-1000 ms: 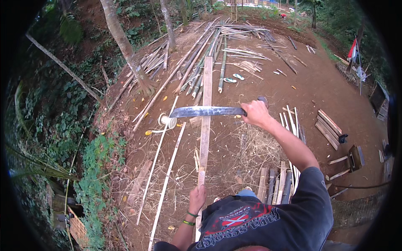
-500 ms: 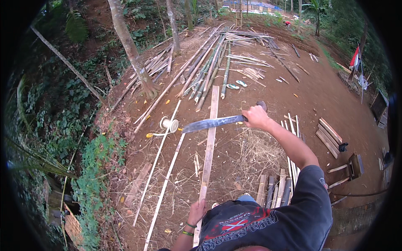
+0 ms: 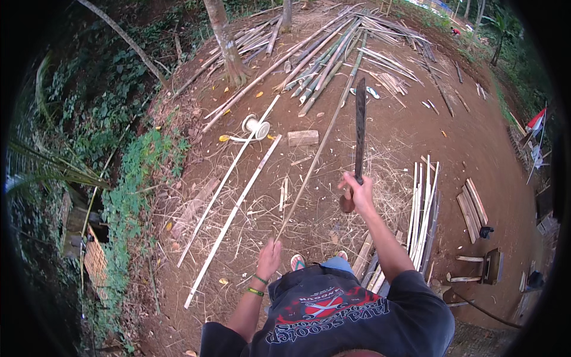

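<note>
My left hand (image 3: 269, 259), with two bands on its wrist, is closed around the near end of a long bamboo strip (image 3: 311, 163). The strip slants away to the right and shows its narrow edge. To the right of it, my right hand (image 3: 358, 193) grips a machete (image 3: 360, 122) by its dark wooden handle. The long dark blade points away from me and stands apart from the strip. Left of the held strip, two pale bamboo strips (image 3: 229, 220) lie side by side on the ground.
A wooden block (image 3: 303, 138) and a cream spool (image 3: 256, 127) lie ahead. Farther off are piled bamboo poles (image 3: 321, 65) and a tree trunk (image 3: 226, 44). Pale strips (image 3: 421, 208) lie at my right, near split pieces (image 3: 471, 211) and a small stool (image 3: 491, 266). Shavings litter the soil.
The machete has swung from pointing left across the strip to pointing away from me. The strip has turned from its broad face to its edge, and its far end has shifted right.
</note>
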A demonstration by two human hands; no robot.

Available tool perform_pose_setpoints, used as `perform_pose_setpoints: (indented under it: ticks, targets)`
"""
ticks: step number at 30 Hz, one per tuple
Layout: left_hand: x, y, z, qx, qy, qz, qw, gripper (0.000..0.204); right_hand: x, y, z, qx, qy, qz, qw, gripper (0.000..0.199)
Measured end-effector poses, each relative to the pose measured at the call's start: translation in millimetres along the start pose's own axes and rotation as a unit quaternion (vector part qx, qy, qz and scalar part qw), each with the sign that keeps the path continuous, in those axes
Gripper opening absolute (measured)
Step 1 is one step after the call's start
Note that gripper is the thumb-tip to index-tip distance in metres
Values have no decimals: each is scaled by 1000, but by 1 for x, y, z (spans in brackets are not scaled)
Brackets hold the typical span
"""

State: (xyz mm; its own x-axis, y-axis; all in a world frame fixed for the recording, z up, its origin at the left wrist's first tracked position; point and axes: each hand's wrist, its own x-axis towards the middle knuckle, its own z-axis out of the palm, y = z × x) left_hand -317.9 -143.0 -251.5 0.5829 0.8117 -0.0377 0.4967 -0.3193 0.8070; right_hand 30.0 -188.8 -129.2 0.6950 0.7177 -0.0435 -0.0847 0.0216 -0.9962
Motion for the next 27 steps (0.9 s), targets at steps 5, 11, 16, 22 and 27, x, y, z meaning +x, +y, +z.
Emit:
perform_pose_setpoints:
  ticks: [5, 11, 16, 22, 27]
  targets:
    - [24, 22, 22, -55, 41, 25, 997, 28, -45, 26, 53, 126, 30, 19, 991, 33]
    - [34, 37, 25, -1, 51, 26, 998, 30, -55, 21, 87, 193, 103, 73, 973, 29]
    - [35, 30, 14, -41, 2, 27, 999, 28, -38, 23, 91, 166, 92, 95, 977, 26]
    - [-24, -55, -11, -161, 126, -78, 976, 23, -37, 2, 109, 151, 81, 95, 981, 31]
    - [-131, -182, 7, 0, 55, -230, 972, 30, -20, -5, 136, 137, 79, 81, 984, 33]
